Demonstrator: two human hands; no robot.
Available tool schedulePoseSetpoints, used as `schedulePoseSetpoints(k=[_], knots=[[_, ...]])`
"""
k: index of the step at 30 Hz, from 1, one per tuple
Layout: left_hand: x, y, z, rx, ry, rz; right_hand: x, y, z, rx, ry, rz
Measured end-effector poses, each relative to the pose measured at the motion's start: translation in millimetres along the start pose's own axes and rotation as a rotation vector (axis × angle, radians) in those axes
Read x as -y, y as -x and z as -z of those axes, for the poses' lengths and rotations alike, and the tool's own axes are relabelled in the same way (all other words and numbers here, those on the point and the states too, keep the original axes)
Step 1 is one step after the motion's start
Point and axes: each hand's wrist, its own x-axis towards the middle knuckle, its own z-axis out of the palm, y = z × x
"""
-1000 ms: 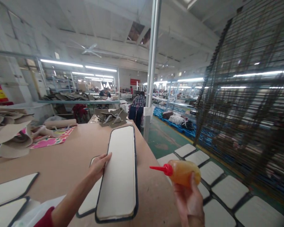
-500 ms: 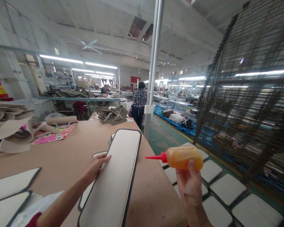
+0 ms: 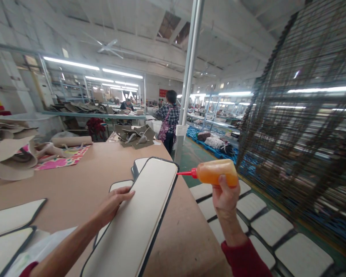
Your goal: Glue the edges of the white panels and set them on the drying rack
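Orange squeeze bottle (image 3: pixel 216 173) sat clasped in right hand (image 3: pixel 223 196), nozzle just beside far corner of white panel (image 3: pixel 141 215), near the bench (image 3: pixel 75 184) right edge. Left hand (image 3: pixel 111 204) lay flat on the panel, holding nothing. No bead showed on its face yet.

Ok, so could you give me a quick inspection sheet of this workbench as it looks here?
Surface: brown table, flat board top.
Job's things: long white panel with dark edging; orange squeeze bottle, red nozzle pointing left.
Clutter: fabric pile far left; smaller panels near left.
Hands: left hand flat on the long white panel, fingers open; right hand gripping the bottle past the table's right edge.
Cables: nothing seen.
Surroundings: floor panels, wire rack on the right, pillar, a person standing beyond.
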Motion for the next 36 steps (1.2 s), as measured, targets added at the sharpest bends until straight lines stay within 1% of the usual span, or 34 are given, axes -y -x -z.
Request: schedulePoseSetpoints(k=[3, 6, 12, 17, 22, 26, 28, 30, 33, 36], knots=[[-1, 1, -1.8, 0.03, -0.002, 0.008, -2, -3, 0, -0.001, 0.006, -0.012], [-1, 1, -4.6, 0.034, -0.015, 0.006, -4, -3, 4, 0.005, 0.009, -0.023], [0, -2, -5.1, 0.025, -0.005, 0.032, -5, 13, 14, 0.057, 0.015, -0.092], [2, -7, -2.2, 0.02, 0.017, 0.036, -5, 31, 24, 0.065, 0.029, -0.183], [2, -10, -1.0, -0.006, 0.025, 0.059, -1, 60, 34, 0.127, 0.034, -0.297], [1, -15, 0.8, -0.036, 0.016, 0.046, 6, 90, 42, 0.221, 0.045, -0.46], [1, -18, 1.5, -0.064, 0.015, 0.046, 10, 98, 43, 0.263, 0.032, -0.527], [0, -19, 1.6, -0.083, 0.017, 0.049, 12, 95, 40, 0.254, 0.027, -0.506], [-2, -18, -0.1, -0.084, 0.017, 0.052, 9, 75, 28, 0.18, 0.035, -0.359], [-2, -14, -3.3, -0.069, 0.011, 0.061, 0, 50, 18, 0.091, 0.039, -0.221]])
